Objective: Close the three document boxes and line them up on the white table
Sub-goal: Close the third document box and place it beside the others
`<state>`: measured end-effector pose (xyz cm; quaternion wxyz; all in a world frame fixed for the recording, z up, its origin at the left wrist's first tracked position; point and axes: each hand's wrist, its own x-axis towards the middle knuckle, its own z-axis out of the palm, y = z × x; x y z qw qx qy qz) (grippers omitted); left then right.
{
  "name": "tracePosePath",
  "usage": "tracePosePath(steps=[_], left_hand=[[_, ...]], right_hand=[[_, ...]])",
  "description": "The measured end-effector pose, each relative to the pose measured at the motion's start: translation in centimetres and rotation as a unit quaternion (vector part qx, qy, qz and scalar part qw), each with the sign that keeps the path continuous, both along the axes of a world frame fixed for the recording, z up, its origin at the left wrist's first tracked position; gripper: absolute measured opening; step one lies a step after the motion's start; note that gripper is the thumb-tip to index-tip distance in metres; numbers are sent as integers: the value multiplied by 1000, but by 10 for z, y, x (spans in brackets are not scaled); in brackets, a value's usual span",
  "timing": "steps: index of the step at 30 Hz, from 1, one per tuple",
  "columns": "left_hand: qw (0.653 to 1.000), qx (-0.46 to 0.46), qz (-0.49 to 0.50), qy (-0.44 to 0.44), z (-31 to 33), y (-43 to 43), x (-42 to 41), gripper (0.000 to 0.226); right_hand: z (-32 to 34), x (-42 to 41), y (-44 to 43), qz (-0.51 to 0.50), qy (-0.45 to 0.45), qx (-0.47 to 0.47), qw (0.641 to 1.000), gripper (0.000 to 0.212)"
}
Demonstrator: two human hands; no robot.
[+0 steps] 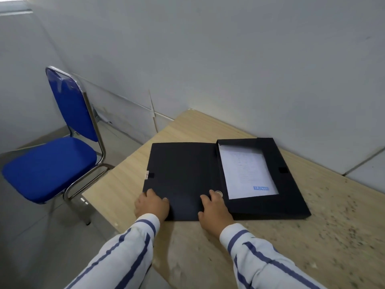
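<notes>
One document box (220, 176) is in view, lying open on a wood-grain table (291, 236), its paper-filled tray to the right of the spine and its flat lid (181, 174) to the left. Both hands rest spread and flat on the lid's near edge, pinching nothing: the left hand (152, 205) at the outer corner, the right hand (214, 209) beside the spine. Judging from this, the lid must swing rightward over the tray, with the left hand better placed to lift.

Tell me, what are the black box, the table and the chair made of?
The box looks like matte black plastic or coated card: thin, flat, dull; which one I cannot tell. The table looks like pale wood-grain laminate, streaked and speckled. The chair has blue padded fabric or vinyl on a shiny metal frame.
</notes>
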<state>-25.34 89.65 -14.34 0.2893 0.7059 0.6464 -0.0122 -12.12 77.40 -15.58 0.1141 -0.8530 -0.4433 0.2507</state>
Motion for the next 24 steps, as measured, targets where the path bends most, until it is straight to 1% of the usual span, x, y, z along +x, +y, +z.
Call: tracePosePath(steps=[4, 9, 11, 13, 16, 20, 22, 24], left_hand=[[999, -14, 36, 14, -1, 18, -1, 53], [996, -35, 79, -2, -3, 39, 1, 51], [995, -42, 86, -2, -6, 48, -2, 47], [994, -53, 93, -19, -7, 55, -6, 41], [990, -74, 88, -82, 0, 64, -10, 30], [980, -38, 82, -179, 32, 72, -12, 21], [972, -18, 59, -227, 50, 74, -11, 21], [961, -20, 32, -275, 70, 69, -4, 19]], right_hand=[[-4, 0, 8, -27, -15, -38, 999, 58], [-2, 1, 14, -23, -8, -61, 998, 61], [0, 2, 15, -24, -1, -62, 998, 61], [0, 2, 16, -29, 1, -61, 998, 61], [1, 2, 16, -39, 9, -64, 997, 60], [7, 2, 18, -48, 32, -53, 997, 57], [13, 3, 17, -53, 39, -27, 997, 56], [20, 8, 14, -62, 38, 14, 997, 54]])
